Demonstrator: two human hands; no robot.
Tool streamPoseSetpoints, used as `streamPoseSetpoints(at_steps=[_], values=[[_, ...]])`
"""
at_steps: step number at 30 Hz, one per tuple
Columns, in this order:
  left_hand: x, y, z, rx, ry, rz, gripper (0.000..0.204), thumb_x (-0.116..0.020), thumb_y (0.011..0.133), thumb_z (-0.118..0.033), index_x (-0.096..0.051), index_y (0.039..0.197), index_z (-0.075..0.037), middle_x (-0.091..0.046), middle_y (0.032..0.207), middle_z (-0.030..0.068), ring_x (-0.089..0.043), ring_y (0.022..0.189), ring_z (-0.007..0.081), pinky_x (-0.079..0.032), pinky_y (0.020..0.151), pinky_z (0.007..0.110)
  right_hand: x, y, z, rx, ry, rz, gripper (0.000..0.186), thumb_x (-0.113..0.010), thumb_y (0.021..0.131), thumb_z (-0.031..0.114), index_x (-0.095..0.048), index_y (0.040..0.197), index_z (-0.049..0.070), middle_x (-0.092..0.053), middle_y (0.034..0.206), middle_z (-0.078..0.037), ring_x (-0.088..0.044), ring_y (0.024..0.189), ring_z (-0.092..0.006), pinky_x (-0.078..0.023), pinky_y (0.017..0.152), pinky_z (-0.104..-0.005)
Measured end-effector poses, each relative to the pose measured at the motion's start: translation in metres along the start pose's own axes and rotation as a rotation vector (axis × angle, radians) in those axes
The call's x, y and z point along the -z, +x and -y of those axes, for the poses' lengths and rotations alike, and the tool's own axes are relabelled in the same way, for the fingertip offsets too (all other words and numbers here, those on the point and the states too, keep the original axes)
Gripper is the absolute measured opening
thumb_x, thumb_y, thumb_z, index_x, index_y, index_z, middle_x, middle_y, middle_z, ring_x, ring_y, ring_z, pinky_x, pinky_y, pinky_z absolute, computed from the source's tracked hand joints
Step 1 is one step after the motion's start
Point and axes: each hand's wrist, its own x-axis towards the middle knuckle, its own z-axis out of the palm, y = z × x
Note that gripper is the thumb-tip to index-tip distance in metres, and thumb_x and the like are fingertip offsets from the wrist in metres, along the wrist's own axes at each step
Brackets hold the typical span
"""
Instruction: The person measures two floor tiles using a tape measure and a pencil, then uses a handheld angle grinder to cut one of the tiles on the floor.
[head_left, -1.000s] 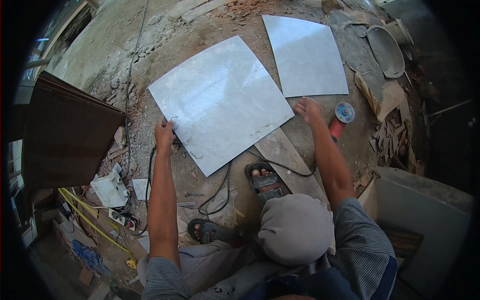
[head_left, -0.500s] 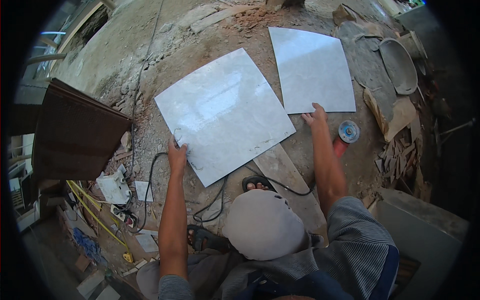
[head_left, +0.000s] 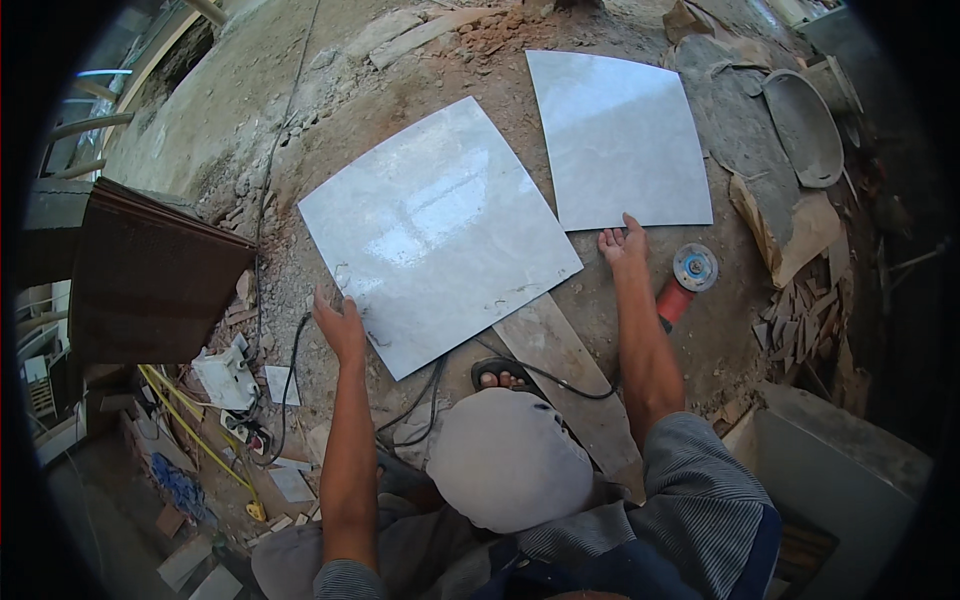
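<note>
A large square pale grey glossy tile (head_left: 440,230) lies tilted on the dirt in front of me, its near edge over a plank (head_left: 565,365). My left hand (head_left: 340,325) is at its left edge, fingers spread, with nothing visibly gripped. Farther right lies a second pale tile (head_left: 625,150), close to the first one's right side. My right hand (head_left: 625,243) is at that tile's near edge, fingers apart, one fingertip overlapping the edge. Just right of that hand, an angle grinder (head_left: 685,282) with a red body rests on the ground, disc up.
A stack of dark brown sheets (head_left: 155,275) stands left. Black cable (head_left: 292,390), a white electrical box (head_left: 228,375) and yellow tape (head_left: 195,425) lie near left. Tile shards (head_left: 800,325), torn paper (head_left: 805,235) and a grey basin (head_left: 805,130) are at right.
My left hand has come away from the large tile's surface to beside its edge. My right hand has slipped slightly back from the second tile. The whole view has shifted a little.
</note>
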Motion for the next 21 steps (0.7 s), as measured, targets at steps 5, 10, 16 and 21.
streamPoseSetpoints(at_steps=[5, 10, 16, 21], values=[[-0.009, 0.006, -0.017, 0.119, -0.125, 0.051, 0.060, -0.059, 0.082, -0.008, -0.033, 0.135, 0.005, -0.040, 0.134, 0.0266, -0.041, 0.124, 0.0366, -0.029, 0.106, 0.039, 0.003, -0.003, -0.005, 0.079, -0.104, 0.069, 0.051, -0.058, 0.084, 0.004, -0.036, 0.128, -0.006, -0.036, 0.129, -0.021, -0.040, 0.121, -0.0388, -0.039, 0.098, -0.0543], [-0.020, 0.013, -0.001, 0.136, -0.127, 0.171, 0.058, -0.058, 0.083, -0.005, -0.035, 0.136, 0.001, -0.042, 0.134, 0.0233, -0.043, 0.124, 0.0340, -0.031, 0.105, 0.038, 0.008, 0.012, -0.009, 0.157, -0.100, 0.068, 0.043, -0.053, 0.084, -0.003, -0.039, 0.123, -0.014, -0.043, 0.124, -0.025, -0.044, 0.117, -0.0401, -0.043, 0.097, -0.0543], [-0.025, 0.019, 0.022, 0.166, -0.339, 0.155, 0.056, -0.056, 0.084, -0.001, -0.035, 0.136, 0.000, -0.043, 0.135, 0.0196, -0.044, 0.124, 0.0294, -0.032, 0.104, 0.035, 0.004, 0.033, -0.011, 0.227, -0.063, -0.097, 0.030, -0.056, 0.080, -0.009, -0.048, 0.109, -0.012, -0.052, 0.112, -0.023, -0.055, 0.102, -0.0377, -0.049, 0.088, -0.0492], [-0.022, 0.021, 0.021, 0.242, -0.464, 0.213, 0.057, -0.055, 0.083, 0.000, -0.035, 0.137, -0.002, -0.045, 0.134, 0.0177, -0.046, 0.121, 0.0283, -0.035, 0.102, 0.035, 0.001, 0.026, 0.009, 0.244, 0.036, -0.015, 0.029, -0.058, 0.079, -0.008, -0.052, 0.107, -0.004, -0.056, 0.110, -0.017, -0.058, 0.097, -0.0322, -0.050, 0.085, -0.0441]])
